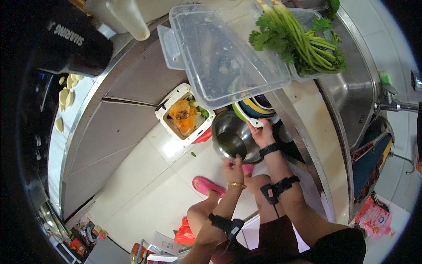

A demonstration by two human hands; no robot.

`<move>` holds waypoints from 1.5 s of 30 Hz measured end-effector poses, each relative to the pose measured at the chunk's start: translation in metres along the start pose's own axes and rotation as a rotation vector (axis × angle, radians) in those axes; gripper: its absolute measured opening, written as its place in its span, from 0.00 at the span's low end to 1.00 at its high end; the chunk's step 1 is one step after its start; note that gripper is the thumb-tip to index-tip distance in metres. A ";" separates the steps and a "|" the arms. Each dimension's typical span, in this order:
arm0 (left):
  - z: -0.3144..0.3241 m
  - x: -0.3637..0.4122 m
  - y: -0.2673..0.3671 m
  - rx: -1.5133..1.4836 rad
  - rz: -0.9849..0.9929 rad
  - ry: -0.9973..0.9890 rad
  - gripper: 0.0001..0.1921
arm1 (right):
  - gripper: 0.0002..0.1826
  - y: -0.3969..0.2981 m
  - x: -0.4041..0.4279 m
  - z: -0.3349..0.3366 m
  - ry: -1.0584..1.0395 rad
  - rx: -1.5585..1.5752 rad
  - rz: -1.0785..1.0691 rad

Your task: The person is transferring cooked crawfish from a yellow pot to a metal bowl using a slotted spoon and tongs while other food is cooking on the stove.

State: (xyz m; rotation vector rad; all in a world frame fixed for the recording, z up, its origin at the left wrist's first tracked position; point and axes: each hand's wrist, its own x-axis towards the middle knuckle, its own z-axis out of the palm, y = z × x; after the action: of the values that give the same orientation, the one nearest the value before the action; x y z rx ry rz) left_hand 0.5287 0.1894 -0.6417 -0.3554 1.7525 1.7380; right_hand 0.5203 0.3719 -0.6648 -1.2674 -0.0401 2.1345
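Note:
My left hand (233, 170) pinches the near rim of a stainless steel bowl (230, 133) held low over the tiled floor. To its right, my right hand (262, 132) grips the white handle of a green-rimmed basin (241, 112), which is stacked with blue and yellow ones. Part of the stack is hidden under the overhanging clear plastic lid (230, 56). Above, on the counter side, a bunch of cilantro (303, 43) lies over a clear plastic container (301, 76).
A white waste bin (160, 114) with food scraps stands left of the bowl. The sink (349, 95) is at the right. Peeled garlic cloves (66, 95) lie on the left counter beside a black appliance (79, 46). A red bag (185, 233) is on the floor below.

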 end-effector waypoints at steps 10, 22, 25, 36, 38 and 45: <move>-0.135 -0.028 0.046 -0.282 -0.227 0.032 0.11 | 0.19 0.024 0.143 -0.086 -0.052 0.034 0.250; -0.196 -0.093 0.199 -0.202 -0.100 -0.100 0.14 | 0.10 0.037 -0.051 -0.043 -0.030 -0.524 0.125; -0.197 -0.141 0.267 -0.224 -0.115 0.017 0.15 | 0.12 0.033 -0.210 0.003 -0.152 -0.766 0.140; -0.205 -0.196 0.380 -0.078 -0.132 -0.074 0.16 | 0.15 -0.225 -0.443 -0.033 0.210 -0.078 -0.210; -0.197 -0.198 0.386 -0.082 -0.150 -0.088 0.17 | 0.12 -0.246 -0.427 -0.045 0.238 0.229 -0.103; -0.170 -0.243 0.406 -0.159 -0.104 -0.018 0.21 | 0.14 -0.221 -0.336 0.054 0.278 -0.592 -0.479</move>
State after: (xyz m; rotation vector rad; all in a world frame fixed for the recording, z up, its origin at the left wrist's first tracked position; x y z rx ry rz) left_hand 0.4278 0.0037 -0.1853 -0.4889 1.5591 1.8045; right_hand 0.6991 0.3800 -0.3006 -1.6667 -0.8216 1.5611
